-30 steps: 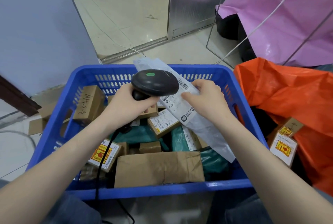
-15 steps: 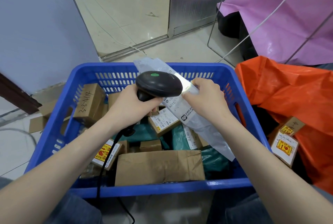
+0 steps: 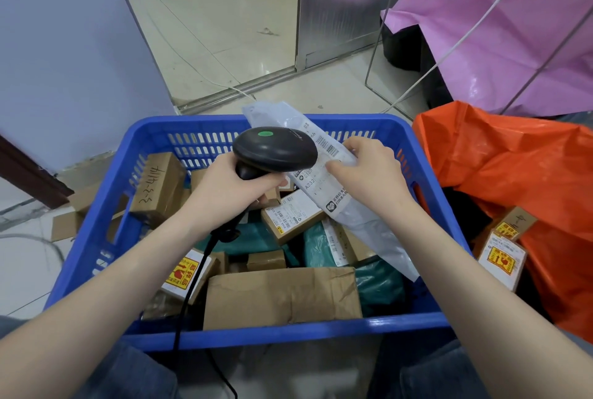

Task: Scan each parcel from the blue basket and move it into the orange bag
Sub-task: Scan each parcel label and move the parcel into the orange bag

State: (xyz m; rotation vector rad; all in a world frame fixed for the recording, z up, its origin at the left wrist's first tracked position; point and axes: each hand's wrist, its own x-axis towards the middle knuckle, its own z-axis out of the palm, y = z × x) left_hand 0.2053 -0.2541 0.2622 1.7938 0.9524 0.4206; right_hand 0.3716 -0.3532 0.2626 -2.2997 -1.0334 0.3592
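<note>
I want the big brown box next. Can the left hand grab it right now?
Probably not yet. The left hand grips the scanner, so it isn't free. The box lies uncovered at the basket's near edge.

Glossy pale tiled floor [image 3: 205, 29] runs back through a doorway. Lavender painted wall [image 3: 64, 45] on the left, dark wooden trim [image 3: 29, 170] at its base. Ribbed metal door panel [image 3: 340, 3] centre-right. Crinkled pink plastic sheet [image 3: 500, 29] on the right, thin white cable [image 3: 449, 48] crossing it.

blue basket [image 3: 154, 135] packed w/ parcels, orange bag [image 3: 513, 174] mouth open right, boxes inside
</note>
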